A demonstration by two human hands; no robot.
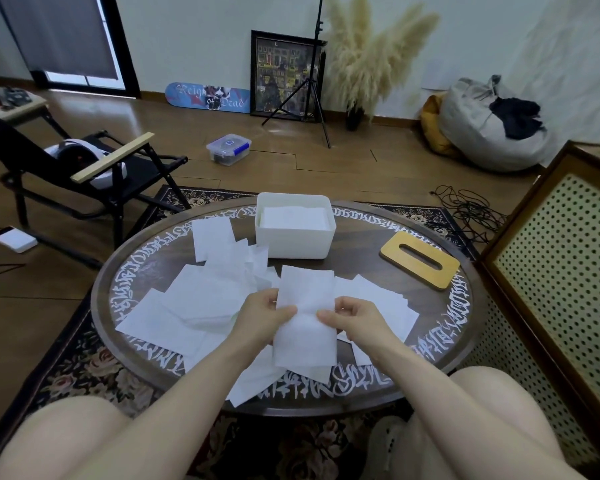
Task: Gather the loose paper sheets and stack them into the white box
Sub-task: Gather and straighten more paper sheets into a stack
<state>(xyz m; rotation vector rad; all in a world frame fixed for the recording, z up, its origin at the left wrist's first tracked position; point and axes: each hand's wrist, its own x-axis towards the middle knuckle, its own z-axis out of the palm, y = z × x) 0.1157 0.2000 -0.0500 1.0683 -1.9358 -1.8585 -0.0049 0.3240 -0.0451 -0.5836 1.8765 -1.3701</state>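
Above the near middle of the round table, my left hand [261, 318] and my right hand [352, 319] both pinch one white paper sheet [305, 299], thumbs on top, one hand at each side edge. Several loose white sheets [201, 299] lie scattered over the table's left and middle, and more sheets [385, 303] lie to the right under my right hand. The white box [293, 242] stands at the far middle of the table, with a stack of white sheets [293, 218] inside it.
A wooden lid with a slot [420, 259] lies on the table to the right of the box. The dark round table [440, 344] has white lettering round its rim. A black folding chair [84, 168] stands to the left and a perforated cabinet [565, 271] to the right.
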